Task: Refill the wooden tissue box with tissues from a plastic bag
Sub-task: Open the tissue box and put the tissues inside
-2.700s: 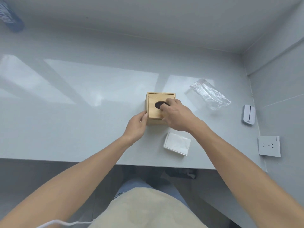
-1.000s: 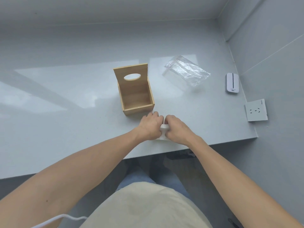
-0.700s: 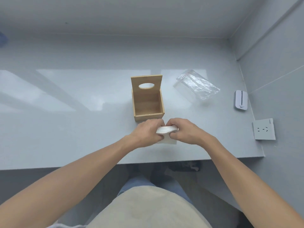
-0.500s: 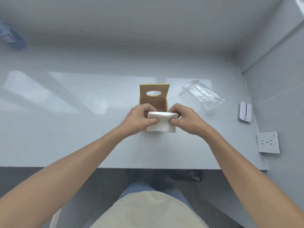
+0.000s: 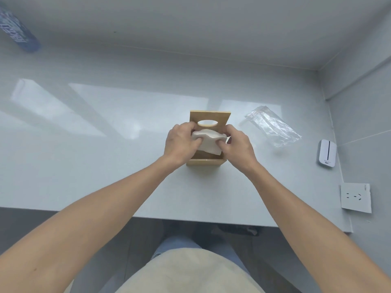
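The wooden tissue box stands in the middle of the grey counter, its lid with the oval slot swung upright at the back. A white stack of tissues sits bent over the box's open top. My left hand grips the stack's left end and my right hand grips its right end. The box's inside is mostly hidden by the tissues and my hands. A clear, empty-looking plastic bag lies on the counter to the right of the box.
A small white device lies at the counter's right edge. A wall socket plate sits on the right wall. A blue bottle stands at the far left back. The counter's front edge runs just below my forearms.
The lid went from shut to upright. Both hands picked the tissue stack up from the counter in front of the box and carried it up over the box's open top.
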